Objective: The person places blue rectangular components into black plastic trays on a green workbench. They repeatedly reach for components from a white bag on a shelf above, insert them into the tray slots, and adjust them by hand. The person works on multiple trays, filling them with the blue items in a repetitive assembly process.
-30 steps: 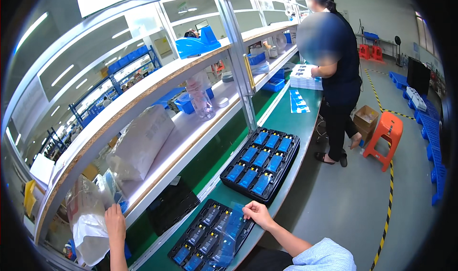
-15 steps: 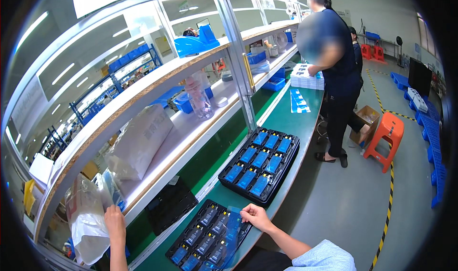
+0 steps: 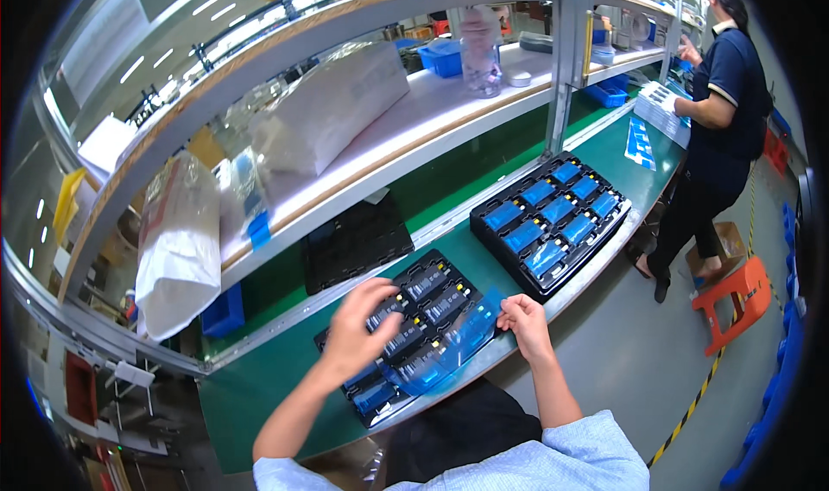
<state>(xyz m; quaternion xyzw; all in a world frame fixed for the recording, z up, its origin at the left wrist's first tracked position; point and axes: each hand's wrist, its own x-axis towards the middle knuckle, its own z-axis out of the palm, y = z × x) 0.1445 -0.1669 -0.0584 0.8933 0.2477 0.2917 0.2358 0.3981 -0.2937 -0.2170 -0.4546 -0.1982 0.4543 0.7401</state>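
A black tray (image 3: 439, 257) on the green bench holds flat battery packs (image 3: 445, 305) with small yellow tabs. Some packs are dark with pale print; others look blue. Across the tray's near side lies a clear blue film strip (image 3: 473, 329). My right hand (image 3: 523, 320) is closed, pinching the strip's right end between thumb and fingers. Above the tray's left part hovers my left hand (image 3: 356, 325), slightly blurred, fingers curved and apart, holding nothing I can see. It hides some of the packs beneath.
A second tray (image 3: 553, 291) of blue-covered packs stands at the right. Behind the trays lies a dark tray (image 3: 358, 240). White bags (image 3: 180, 266) and a clear jar (image 3: 480, 55) occupy the shelf. A co-worker (image 3: 721, 102) stands far right by stacked white trays (image 3: 661, 115), near an orange stool (image 3: 734, 305).
My left hand has moved from the plastic bags at the shelf edge to above the near tray. My right hand still pinches the film strip. The view has swung left and down.
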